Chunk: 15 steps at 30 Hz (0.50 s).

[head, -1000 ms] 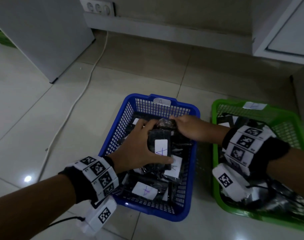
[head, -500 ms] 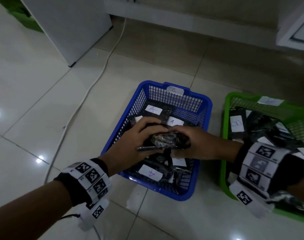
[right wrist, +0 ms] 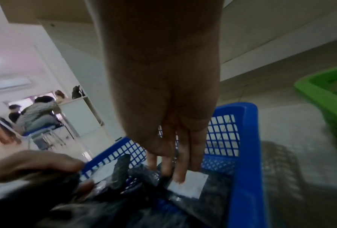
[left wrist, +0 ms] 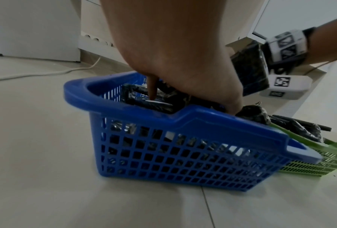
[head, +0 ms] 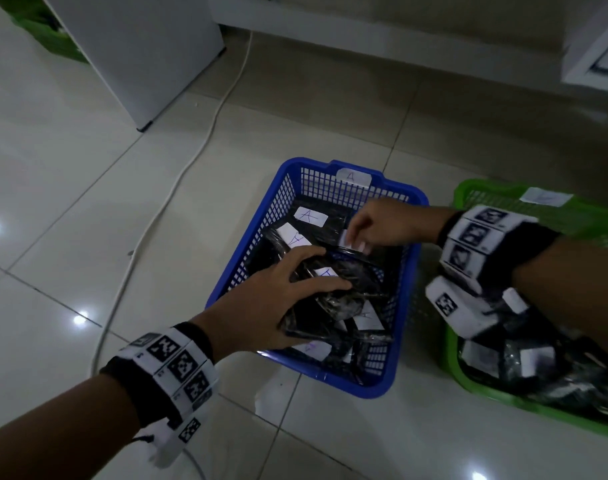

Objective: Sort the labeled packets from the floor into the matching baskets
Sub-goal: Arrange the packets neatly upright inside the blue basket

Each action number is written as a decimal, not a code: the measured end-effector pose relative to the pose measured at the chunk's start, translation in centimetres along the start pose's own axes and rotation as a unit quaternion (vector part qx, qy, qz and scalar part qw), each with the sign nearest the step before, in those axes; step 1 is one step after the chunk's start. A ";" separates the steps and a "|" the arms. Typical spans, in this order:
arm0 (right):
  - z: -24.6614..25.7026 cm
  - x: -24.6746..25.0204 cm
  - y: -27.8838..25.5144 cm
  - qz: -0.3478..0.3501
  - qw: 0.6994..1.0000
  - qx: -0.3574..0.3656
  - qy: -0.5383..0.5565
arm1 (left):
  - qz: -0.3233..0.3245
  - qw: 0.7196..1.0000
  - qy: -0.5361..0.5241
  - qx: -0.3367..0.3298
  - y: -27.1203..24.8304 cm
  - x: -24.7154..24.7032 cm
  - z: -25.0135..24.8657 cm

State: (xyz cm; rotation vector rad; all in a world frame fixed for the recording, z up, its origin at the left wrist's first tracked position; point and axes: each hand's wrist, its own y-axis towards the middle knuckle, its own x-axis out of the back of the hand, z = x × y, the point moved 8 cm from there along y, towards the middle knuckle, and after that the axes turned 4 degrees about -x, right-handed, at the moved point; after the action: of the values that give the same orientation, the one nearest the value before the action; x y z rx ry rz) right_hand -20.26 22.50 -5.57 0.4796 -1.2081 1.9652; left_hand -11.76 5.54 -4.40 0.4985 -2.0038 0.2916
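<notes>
Covering basket (head: 396, 348) packets (head: 333, 299), left hand (head: 268, 306)

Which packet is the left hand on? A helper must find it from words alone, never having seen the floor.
Start at the blue basket on the tiled floor, left of the green basket. In its middle lies a black packet under the left hand. Unlike its neighbours, its white label peeks out between that hand's fingers.
</notes>
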 end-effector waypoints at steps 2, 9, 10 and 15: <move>-0.3 1.7 2.3 -0.044 0.988 -0.027 -0.143 | -0.005 1.000 -0.004 -0.004 0.1 -0.1 0.1; -2.2 -1.9 6.4 -0.045 0.976 -0.102 -0.188 | -0.021 0.999 -0.035 -0.004 -0.1 -0.3 0.2; -2.4 -2.1 6.4 -0.067 0.975 -0.091 -0.189 | -0.021 0.999 -0.038 -0.005 -0.1 -0.3 0.1; -2.6 -0.6 5.9 -0.061 0.978 -0.051 -0.193 | -0.025 0.998 -0.051 -0.006 0.0 -0.2 0.3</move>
State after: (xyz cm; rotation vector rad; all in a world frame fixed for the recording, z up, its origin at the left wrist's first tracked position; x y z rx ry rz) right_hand -24.22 23.03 -10.67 0.8904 -1.4700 1.7439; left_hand -11.93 5.49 -4.67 0.5640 -2.0875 0.2279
